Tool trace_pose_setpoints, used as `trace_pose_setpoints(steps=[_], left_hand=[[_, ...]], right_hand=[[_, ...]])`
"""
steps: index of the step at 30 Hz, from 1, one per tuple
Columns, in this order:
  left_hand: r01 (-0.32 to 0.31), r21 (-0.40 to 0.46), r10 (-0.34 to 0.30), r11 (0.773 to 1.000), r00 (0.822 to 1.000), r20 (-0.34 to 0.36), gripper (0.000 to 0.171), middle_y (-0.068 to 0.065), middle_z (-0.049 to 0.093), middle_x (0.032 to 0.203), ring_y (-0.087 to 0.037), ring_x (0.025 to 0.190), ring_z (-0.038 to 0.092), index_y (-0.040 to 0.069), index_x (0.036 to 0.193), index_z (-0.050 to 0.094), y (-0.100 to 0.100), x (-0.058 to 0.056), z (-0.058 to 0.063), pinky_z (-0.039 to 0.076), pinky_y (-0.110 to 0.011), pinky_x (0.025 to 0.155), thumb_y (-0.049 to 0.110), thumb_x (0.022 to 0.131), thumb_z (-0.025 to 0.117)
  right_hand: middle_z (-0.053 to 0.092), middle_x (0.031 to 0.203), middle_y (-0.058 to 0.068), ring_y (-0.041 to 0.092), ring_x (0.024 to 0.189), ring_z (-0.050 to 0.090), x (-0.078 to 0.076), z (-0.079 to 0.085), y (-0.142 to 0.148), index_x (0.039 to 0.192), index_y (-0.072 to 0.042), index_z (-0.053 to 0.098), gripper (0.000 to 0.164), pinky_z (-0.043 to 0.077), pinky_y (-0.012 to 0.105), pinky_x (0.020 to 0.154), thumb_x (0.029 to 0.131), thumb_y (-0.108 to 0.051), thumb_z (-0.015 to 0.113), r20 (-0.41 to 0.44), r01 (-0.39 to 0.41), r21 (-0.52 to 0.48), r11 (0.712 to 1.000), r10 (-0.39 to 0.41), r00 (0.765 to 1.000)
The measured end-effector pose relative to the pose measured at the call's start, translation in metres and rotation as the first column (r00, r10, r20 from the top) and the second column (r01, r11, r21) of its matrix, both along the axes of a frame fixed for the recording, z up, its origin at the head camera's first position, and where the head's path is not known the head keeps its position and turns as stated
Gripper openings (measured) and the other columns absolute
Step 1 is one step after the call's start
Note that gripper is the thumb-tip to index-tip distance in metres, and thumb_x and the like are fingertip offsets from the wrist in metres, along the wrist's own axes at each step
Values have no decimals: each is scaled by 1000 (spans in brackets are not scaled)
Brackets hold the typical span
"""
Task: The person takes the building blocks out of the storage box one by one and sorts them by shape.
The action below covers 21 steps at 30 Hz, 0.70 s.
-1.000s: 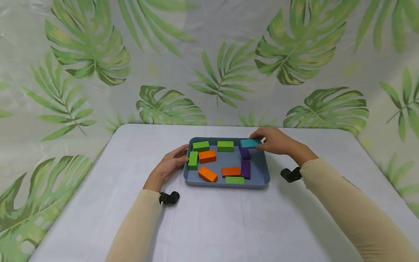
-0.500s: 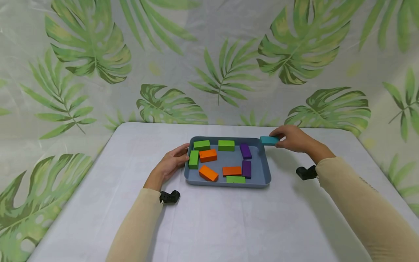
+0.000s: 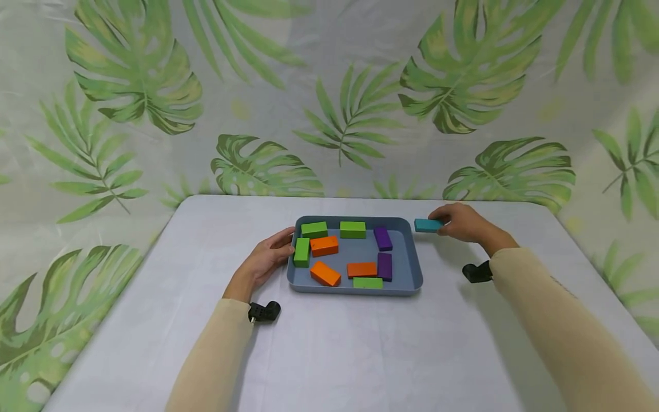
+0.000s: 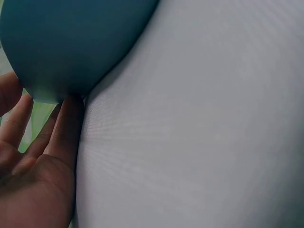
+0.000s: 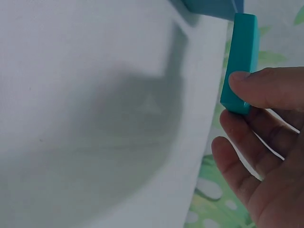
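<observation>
Right hand [image 3: 463,223] pinching teal block [image 3: 427,225], just outside the far right corner of the tray [image 3: 357,250].
Nearest: beige sleeves [image 3: 213,349]; small dark marks along the right one, too small to read. White-covered bench [image 3: 329,355] under all. Left hand [image 3: 266,257]: fingers [image 4: 69,128] loosely extended, touching the tray's left side, not curled round it. Tray is blue-grey, shallow, round-cornered; contains three orange blocks [image 3: 362,270], two purple blocks [image 3: 384,266], four green blocks [image 3: 352,230]. Right-hand thumb and fingers close on the teal block's right end; the lower fingers stand off it. Block: smooth, plain-faced rectangular bar, crisp-edged. Beyond: leaf-print cloth [image 3: 360,28].
</observation>
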<state>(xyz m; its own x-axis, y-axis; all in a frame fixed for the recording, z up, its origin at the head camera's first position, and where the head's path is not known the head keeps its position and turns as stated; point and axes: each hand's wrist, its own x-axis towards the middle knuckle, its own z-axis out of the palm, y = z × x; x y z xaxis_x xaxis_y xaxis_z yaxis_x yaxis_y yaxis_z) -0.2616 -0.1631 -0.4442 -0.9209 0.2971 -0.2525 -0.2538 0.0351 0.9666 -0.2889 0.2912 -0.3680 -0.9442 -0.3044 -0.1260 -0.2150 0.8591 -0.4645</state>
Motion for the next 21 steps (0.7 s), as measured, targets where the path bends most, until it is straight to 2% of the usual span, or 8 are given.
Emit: trace_pose_setpoints(steps=[7, 14, 21], left_hand=[[-5, -5, 5, 1000, 1000, -6, 61, -11, 28, 164, -29, 149, 33, 18, 155, 35, 0, 1, -2, 27, -46, 124, 8, 99, 55], [16, -7, -16, 1000, 1000, 2, 61, -10, 28, 164, -28, 149, 33, 20, 155, 35, 6, 1, -8, 27, -44, 124, 8, 99, 55], [-7, 12, 7, 1000, 1000, -3, 61, -10, 29, 164, -28, 148, 35, 19, 155, 35, 3, 2, -2, 28, -46, 124, 7, 99, 56]], right_hand=[[61, 129, 29, 45, 119, 56, 2, -15, 1, 128, 4, 62, 40, 48, 56, 99, 89, -3, 61, 27, 14, 0, 1000, -14, 1000], [65, 123, 29, 44, 114, 59, 5, -25, 9, 125, 5, 64, 40, 50, 54, 95, 86, -2, 62, 21, 29, 9, 1000, -29, 999], [64, 126, 28, 42, 115, 58, 1, -26, 6, 125, 4, 65, 41, 49, 55, 97, 84, -4, 63, 14, 47, 0, 999, -47, 999]])
